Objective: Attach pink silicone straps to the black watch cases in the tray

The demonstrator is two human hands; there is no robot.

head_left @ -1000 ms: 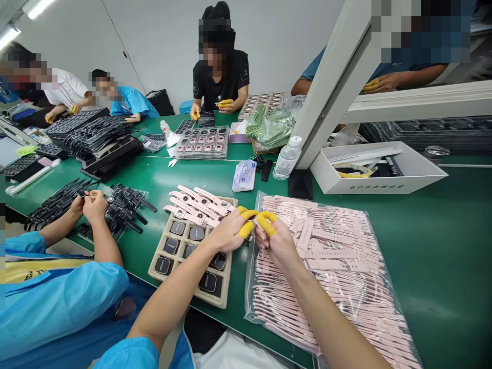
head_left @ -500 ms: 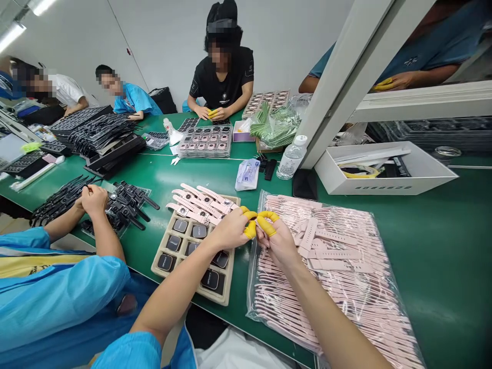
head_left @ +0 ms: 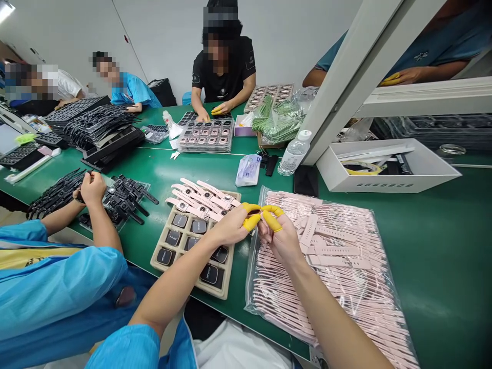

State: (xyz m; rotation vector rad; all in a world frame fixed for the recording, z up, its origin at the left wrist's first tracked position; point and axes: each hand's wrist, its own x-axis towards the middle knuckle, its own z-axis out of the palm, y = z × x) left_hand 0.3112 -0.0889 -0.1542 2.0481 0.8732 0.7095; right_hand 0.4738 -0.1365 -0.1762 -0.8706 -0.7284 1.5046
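Above a green bench (head_left: 430, 266), left hand (head_left: 230, 225) and right hand (head_left: 284, 238) pinch tip to tip on what may be a small part (head_left: 261, 211), its long axis hidden, near the strap bag's (head_left: 251, 287) far left corner.

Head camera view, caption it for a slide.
Left hand and right hand, yellow-tipped, meet between a watch tray and bagged pink straps.

"Where's the light?"
"White tube lamp (head_left: 6, 11), blown out at ten o'clock. Bright overall, soft shadows."
"Glare?"
"White glints on the clear plastic bag of pink straps (head_left: 357, 287), four o'clock."
"Sharpness?"
"Fair centrally; wide-angle stretching towards the edges."
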